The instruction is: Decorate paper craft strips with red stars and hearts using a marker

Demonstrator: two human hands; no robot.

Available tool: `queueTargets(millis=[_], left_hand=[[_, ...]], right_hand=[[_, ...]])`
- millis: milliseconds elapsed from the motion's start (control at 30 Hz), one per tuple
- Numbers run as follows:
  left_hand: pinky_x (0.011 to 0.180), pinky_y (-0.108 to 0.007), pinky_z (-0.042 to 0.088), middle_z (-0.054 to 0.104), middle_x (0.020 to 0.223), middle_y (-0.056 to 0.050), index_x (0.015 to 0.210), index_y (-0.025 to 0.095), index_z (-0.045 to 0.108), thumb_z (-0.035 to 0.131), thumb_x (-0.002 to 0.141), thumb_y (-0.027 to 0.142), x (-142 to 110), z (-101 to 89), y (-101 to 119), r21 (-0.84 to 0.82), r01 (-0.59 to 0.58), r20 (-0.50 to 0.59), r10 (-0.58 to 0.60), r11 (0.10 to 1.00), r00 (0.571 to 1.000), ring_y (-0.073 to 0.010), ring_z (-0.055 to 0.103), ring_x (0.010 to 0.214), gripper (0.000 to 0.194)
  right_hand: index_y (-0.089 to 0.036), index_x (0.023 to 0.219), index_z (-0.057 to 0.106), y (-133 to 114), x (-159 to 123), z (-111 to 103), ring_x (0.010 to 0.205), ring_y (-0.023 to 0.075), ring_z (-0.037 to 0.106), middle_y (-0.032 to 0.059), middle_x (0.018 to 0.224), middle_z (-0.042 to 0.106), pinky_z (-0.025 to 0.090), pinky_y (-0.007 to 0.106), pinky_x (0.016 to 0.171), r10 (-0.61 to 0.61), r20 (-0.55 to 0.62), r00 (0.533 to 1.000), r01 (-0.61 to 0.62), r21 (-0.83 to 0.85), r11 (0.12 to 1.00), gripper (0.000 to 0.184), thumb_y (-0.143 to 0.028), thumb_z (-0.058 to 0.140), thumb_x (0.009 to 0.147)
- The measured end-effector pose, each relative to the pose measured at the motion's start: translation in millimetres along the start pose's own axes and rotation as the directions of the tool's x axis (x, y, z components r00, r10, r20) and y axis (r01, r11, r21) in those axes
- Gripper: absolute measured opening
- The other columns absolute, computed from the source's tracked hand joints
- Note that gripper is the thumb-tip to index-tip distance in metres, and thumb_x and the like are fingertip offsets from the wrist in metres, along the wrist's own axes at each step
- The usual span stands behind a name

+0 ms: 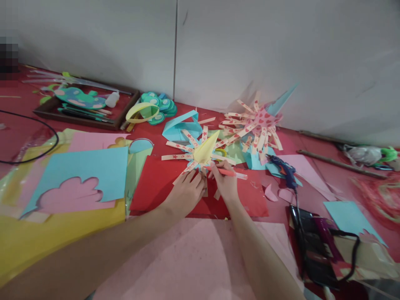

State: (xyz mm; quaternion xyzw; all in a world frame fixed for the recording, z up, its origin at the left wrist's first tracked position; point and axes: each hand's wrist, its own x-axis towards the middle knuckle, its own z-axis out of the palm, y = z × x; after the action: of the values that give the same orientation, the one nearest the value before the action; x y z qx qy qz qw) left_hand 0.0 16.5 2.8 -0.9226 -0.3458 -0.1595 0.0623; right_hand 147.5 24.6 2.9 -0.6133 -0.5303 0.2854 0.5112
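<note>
Gripped a pink pen (230, 172) in the right hand (227, 185), closed snugly around the barrel. Rested the left hand (189, 189), bent-fingered, against the lettered strips (177, 157) of a yellow-coned paper craft (204, 151); could not tell a pinch from a touch. Had that craft over a red sheet's (150, 187) far edge on the worktop (337, 185).

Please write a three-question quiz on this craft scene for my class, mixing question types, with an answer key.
1. Multiple choice: what does the right hand hold?
a) a paintbrush
b) a red pen
c) scissors

2. True or false: the glue gun lies inside the brown tray.

3. Fill in: the paper cone nearest the left hand is ____ in colour.

Key:
1. b
2. False; it lies right of the red sheet.
3. Yellow
</note>
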Motion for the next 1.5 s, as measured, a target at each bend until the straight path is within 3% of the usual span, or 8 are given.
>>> queueTargets(millis=[633, 1033, 1500], left_hand=[[0.086, -0.036, 0.044, 0.064, 0.104, -0.009, 0.106, 0.009, 0.057, 0.042, 0.086, 0.023, -0.8, 2.6, -0.1, 0.054, -0.01, -0.059, 0.013, 0.999, 0.998, -0.0246, 0.056, 0.101, 0.029], [0.087, -0.038, 0.043, 0.062, 0.106, -0.011, 0.108, 0.009, 0.055, 0.039, 0.087, 0.023, 0.6, 0.2, 0.3, 0.0, 0.0, 0.02, 0.0, 1.0, 1.0, -0.0242, 0.053, 0.105, 0.029], [0.089, -0.038, 0.043, 0.062, 0.107, -0.01, 0.107, 0.009, 0.056, 0.039, 0.087, 0.023, -0.4, 0.8, -0.4, 0.018, -0.005, 0.017, 0.004, 1.0, 1.0, -0.0247, 0.054, 0.105, 0.029]], right_hand=[[-0.022, 0.064, 0.046, 1.3, 0.4, 1.2, 0.057, 0.0139, 0.058, -0.0046, 0.056, 0.057, 0.046, 0.029, 0.065, -0.004, 0.03, 1.0, 0.004, -0.02, 1.0, 0.02, -0.033, 0.057, 0.078], [-0.022, 0.06, 0.041, 3.9, -0.2, -0.3, 0.048, 0.0115, 0.05, -0.0064, 0.047, 0.05, 0.041, 0.026, 0.057, 0.016, 0.026, 1.0, -0.015, -0.017, 1.0, 0.028, -0.036, 0.055, 0.08], [-0.022, 0.061, 0.04, 1.1, -0.3, 0.5, 0.047, 0.0119, 0.051, -0.0061, 0.049, 0.049, 0.041, 0.026, 0.055, 0.021, 0.022, 1.0, -0.021, -0.018, 1.0, 0.026, -0.034, 0.054, 0.08]])
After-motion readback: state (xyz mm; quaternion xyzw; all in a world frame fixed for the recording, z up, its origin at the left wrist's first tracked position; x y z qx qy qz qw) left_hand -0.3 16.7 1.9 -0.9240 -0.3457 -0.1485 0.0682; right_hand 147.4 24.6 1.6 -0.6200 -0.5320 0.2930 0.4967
